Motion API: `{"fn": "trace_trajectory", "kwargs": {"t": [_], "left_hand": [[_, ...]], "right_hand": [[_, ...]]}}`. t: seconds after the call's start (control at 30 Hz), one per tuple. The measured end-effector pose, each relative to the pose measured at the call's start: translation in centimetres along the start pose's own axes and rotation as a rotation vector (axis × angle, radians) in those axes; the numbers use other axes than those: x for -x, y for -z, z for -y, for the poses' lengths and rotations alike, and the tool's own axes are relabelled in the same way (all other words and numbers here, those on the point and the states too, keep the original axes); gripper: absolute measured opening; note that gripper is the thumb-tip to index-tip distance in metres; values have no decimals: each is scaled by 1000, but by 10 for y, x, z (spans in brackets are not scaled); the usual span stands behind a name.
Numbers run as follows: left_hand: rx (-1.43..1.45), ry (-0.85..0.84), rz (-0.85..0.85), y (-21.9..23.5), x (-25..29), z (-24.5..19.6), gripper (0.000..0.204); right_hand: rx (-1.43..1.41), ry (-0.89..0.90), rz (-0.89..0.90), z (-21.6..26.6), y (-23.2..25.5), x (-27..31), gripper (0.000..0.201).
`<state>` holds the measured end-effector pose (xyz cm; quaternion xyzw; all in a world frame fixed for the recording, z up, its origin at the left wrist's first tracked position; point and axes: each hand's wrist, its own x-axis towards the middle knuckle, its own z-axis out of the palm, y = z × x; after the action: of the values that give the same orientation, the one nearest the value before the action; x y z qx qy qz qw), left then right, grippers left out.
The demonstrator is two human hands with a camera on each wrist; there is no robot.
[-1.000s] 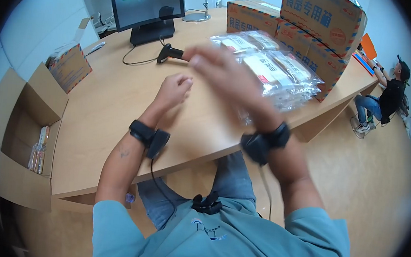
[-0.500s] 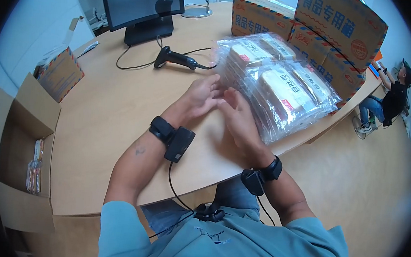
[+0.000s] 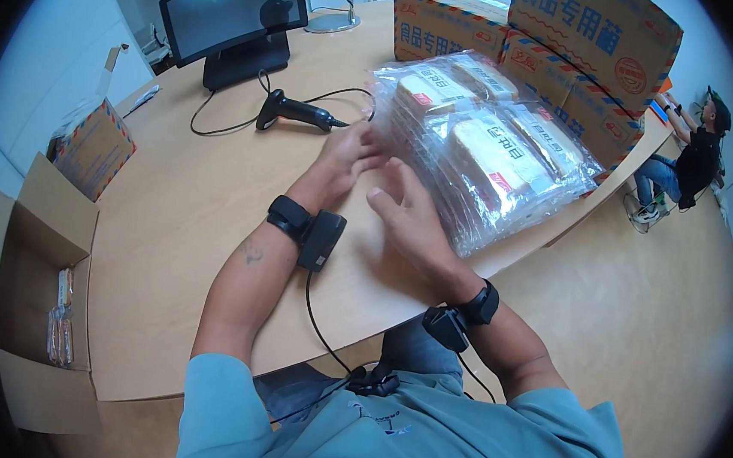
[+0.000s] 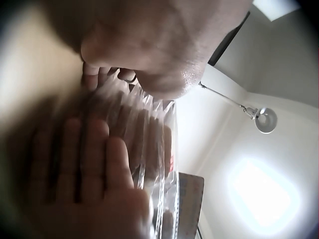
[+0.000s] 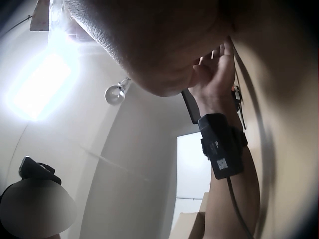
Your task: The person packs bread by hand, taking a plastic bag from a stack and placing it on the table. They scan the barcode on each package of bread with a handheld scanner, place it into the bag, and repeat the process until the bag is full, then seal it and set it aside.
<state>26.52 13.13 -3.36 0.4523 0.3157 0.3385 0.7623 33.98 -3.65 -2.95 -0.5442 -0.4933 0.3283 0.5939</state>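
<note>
Both hands lay with straight fingers against the near edge of the stack of clear food packets: right hand nearer, left hand beyond. Behind the stack stood closed printed cartons; far left of it, an open cardboard box held a few packets.

Two bare hands, left and right, at one stack of clear-wrapped bread packets near the table's right edge. Three printed cartons along the far right corner of one wooden table. One touchscreen monitor and one handheld barcode scanner toward the far edge. Two open cardboard boxes off the left edge: a small one, a large one with a few packets inside, number unclear. One seated person beyond the right edge.
</note>
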Motion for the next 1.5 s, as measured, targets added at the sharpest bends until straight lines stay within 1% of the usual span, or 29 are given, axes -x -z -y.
{"fn": "trace_trajectory", "kwargs": {"t": [0.03,0.1,0.13,0.2,0.23,0.3,0.33,0.4,0.43,0.5,0.53,0.57,0.6,0.63,0.7,0.73,0.77,0.8,0.87,0.9,0.97,1.03,1.07,1.13,1.2,1.27,1.3,1.37,1.5], "left_hand": [[1,-4,3,4,-3,-3,29],[-10,-38,-247,15,-8,-9,27],[-31,-64,-207,26,-17,-9,25],[-24,-70,-234,27,-19,-13,20],[-17,-71,-259,27,-20,-14,15],[-62,-76,-283,28,-23,-19,14],[-102,-84,-315,29,-26,-21,14],[-132,-84,-312,35,-31,-25,13],[-161,-88,-317,39,-34,-27,12],[-151,-88,-299,43,-38,-31,11],[-207,-54,-300,43,-35,-34,12],[-264,-20,-303,41,-31,-37,12],[-266,-20,-301,40,-25,-39,12],[-349,-41,-296,38,-19,-43,14],[-434,-66,-286,22,-1,-54,15],[-436,-95,-233,5,11,-59,18],[-435,-126,-182,-11,22,-64,22],[-431,-130,-182,-22,28,-67,22],[-356,-46,27,-43,39,-75,31],[-357,-54,27,-53,44,-77,31],[-447,47,84,-70,52,-78,38],[-441,42,54,-78,53,-79,35],[-467,38,52,-82,53,-76,31],[-453,42,65,-80,48,-72,22],[-440,18,61,-79,45,-68,20],[-428,-5,56,-82,45,-68,18],[-411,-26,47,-83,45,-68,16],[-394,-47,34,-84,45,-67,14],[-311,-60,36,-89,50,-70,14]], "right_hand": [[34,20,49,-1,1,3,61],[68,45,100,2,3,11,59],[59,96,202,11,5,18,58],[46,182,368,42,9,34,57],[46,183,362,58,13,40,57],[-19,318,504,86,27,52,55],[-15,316,495,100,39,56,55],[-39,393,563,129,65,61,54],[-34,351,490,146,75,63,54],[77,395,328,168,95,55,51],[273,483,309,183,112,40,43],[244,523,296,186,124,20,37],[482,589,260,189,146,-9,31],[682,591,169,189,160,-35,32],[1111,418,93,182,186,-86,33],[1289,305,61,174,194,-107,35],[1367,170,78,163,203,-126,36],[1442,35,95,151,210,-141,37],[1423,51,87,128,218,-155,38],[1397,61,80,120,223,-161,38],[1323,42,61,112,221,-159,36],[1171,-184,126,112,217,-163,31],[1148,-191,124,113,216,-164,24],[1134,-150,110,106,217,-171,20],[1120,-115,93,95,224,-177,17],[1048,37,30,93,227,-179,12],[1047,41,31,93,229,-181,12],[912,-53,74,99,227,-179,12],[760,-70,37,108,225,-168,13]]}}
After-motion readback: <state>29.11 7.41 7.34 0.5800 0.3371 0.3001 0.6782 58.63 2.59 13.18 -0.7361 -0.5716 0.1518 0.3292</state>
